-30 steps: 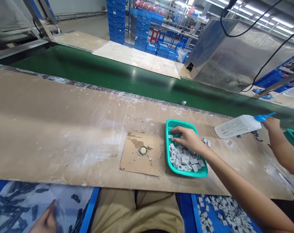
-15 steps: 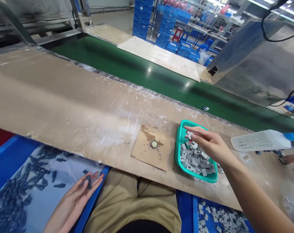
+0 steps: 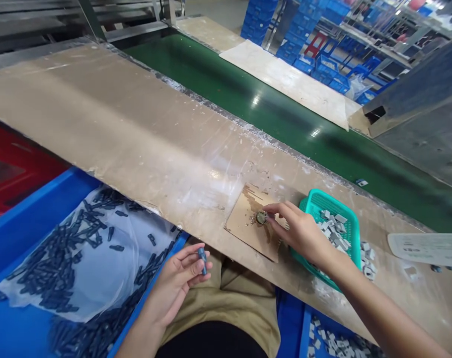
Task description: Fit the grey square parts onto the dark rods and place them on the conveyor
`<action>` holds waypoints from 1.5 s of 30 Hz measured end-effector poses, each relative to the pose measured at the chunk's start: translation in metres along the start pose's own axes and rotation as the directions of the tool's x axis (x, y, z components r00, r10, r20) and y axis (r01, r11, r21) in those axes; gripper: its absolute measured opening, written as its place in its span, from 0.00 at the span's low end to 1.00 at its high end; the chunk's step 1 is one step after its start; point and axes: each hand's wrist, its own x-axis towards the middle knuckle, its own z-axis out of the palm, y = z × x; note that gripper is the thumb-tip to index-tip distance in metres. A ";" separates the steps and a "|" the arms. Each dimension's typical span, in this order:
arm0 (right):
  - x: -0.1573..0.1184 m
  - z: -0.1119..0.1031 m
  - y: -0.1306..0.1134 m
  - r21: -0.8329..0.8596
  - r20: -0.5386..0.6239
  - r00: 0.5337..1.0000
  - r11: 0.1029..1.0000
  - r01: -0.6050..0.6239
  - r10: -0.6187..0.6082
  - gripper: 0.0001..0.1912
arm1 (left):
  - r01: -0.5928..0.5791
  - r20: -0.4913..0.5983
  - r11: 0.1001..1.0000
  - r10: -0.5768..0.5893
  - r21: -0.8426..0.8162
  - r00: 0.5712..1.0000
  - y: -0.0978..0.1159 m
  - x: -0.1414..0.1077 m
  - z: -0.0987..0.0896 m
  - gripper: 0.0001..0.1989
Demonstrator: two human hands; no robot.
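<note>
My left hand [image 3: 181, 278] is closed on a dark blue plastic piece [image 3: 202, 261], short and rod-shaped, held upright above my lap. With fingertips pinched, my right hand [image 3: 304, 233] holds a small grey plastic piece [image 3: 271, 216] against a little round container [image 3: 261, 217] with a pale middle. Fingers partly cover both. That container sits on a square of cardboard [image 3: 241, 228] with dark wet stains. Just right of it, partly behind my right forearm, stands a green basket [image 3: 354, 233] holding light grey pieces [image 3: 336, 226].
A blue bin [image 3: 28, 209] at the left holds many dark blue pieces [image 3: 58, 273] on a white plastic sheet. Another bin of grey pieces [image 3: 334, 343] is below the table edge. A clear bottle [image 3: 427, 248] lies at right; a green conveyor belt [image 3: 218, 89] runs behind.
My right hand has moved left from the basket to the round container with a grey piece. My left hand has risen out of the bin with a dark blue piece. The view has shifted left.
</note>
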 end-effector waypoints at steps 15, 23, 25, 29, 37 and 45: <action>-0.014 -0.007 -0.014 0.655 -0.017 0.923 0.702 -0.281 0.385 0.14 | -0.455 0.142 0.889 0.446 0.040 0.884 -0.013 0.005 0.046 0.06; -0.030 -0.026 -0.060 0.866 0.356 0.792 0.145 -0.479 0.496 0.17 | -0.965 0.460 -0.176 0.886 0.194 -0.069 -0.022 0.015 0.068 0.17; -0.032 -0.029 -0.065 0.867 0.382 0.789 0.110 -0.486 0.481 0.15 | -0.956 0.503 -0.225 0.858 0.191 -0.102 -0.019 0.013 0.068 0.17; -0.037 -0.029 -0.065 0.863 0.401 0.782 0.091 -0.497 0.476 0.15 | -0.937 0.561 -0.294 0.815 0.189 -0.143 -0.017 0.010 0.066 0.18; -0.040 -0.030 -0.064 0.824 0.441 0.779 0.143 -0.548 0.446 0.16 | -0.919 0.666 -0.360 0.727 0.162 -0.167 -0.008 0.003 0.064 0.20; -0.036 -0.033 -0.064 0.797 0.486 0.757 0.135 -0.589 0.437 0.17 | -0.896 0.839 -0.441 0.504 0.047 -0.204 0.028 -0.006 0.067 0.17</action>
